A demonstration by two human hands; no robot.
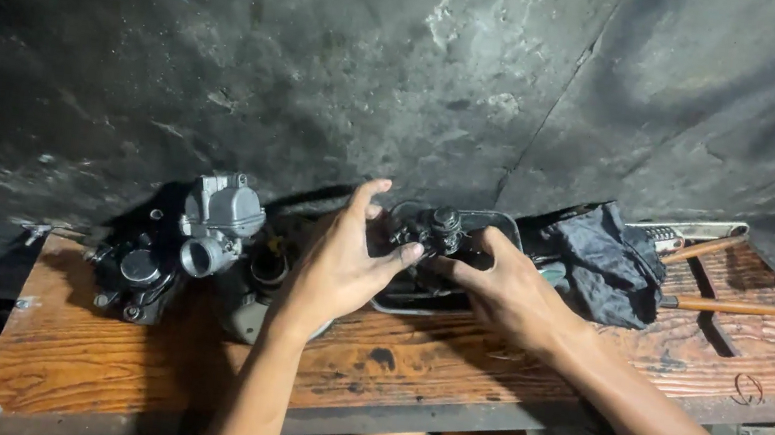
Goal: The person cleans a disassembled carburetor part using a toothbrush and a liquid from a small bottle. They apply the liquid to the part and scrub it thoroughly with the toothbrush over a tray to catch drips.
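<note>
Both hands on a greasy carb part

Left hand [336,266] and right hand [507,293] pinch the part [436,229] over a tray [396,301] at the tabletop's [189,361] back edge; looks heavy, stiff, slippery, so grip the body.

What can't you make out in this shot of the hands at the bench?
- Dark metal part, head view: mostly hidden by left hand and right hand; shape unclear.
- Tray: contents hidden by the hands.
- Wooden-handled tools: heads hidden under dark cloth.

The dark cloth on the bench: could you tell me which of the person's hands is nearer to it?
The right hand is nearer: it sits just left of the dark cloth, almost touching it. The left hand is farther left, beyond the small dark part both hands hold.
</note>
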